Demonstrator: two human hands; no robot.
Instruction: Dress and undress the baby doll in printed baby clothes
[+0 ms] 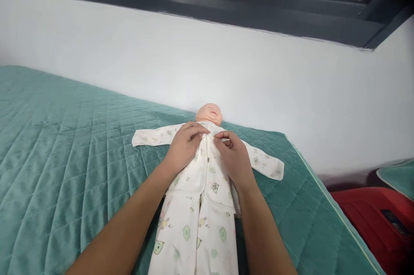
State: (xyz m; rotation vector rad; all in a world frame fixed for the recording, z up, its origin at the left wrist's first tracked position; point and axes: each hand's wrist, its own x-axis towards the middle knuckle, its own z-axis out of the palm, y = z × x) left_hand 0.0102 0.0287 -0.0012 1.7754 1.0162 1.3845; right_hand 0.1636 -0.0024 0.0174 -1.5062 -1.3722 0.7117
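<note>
A baby doll (209, 113) lies face up on the green quilted cover, its head close to the wall. It wears a white printed baby shirt (211, 169), sleeves spread to both sides, and matching trousers (190, 232). At the chest, just under the neck, my left hand (188, 141) pinches one front edge of the shirt between thumb and fingers. Facing it, my right hand (234, 154) is closed on the other front edge. Below my hands the two front edges run down side by side. Any fastener between my fingertips is too small to make out.
The green quilted cover (80, 158) stretches wide to the left and ends in a pale-edged border on the right. Behind it rises a white wall (181, 59) under a dark window frame (226, 3). A red object (371, 219) stands low at the right.
</note>
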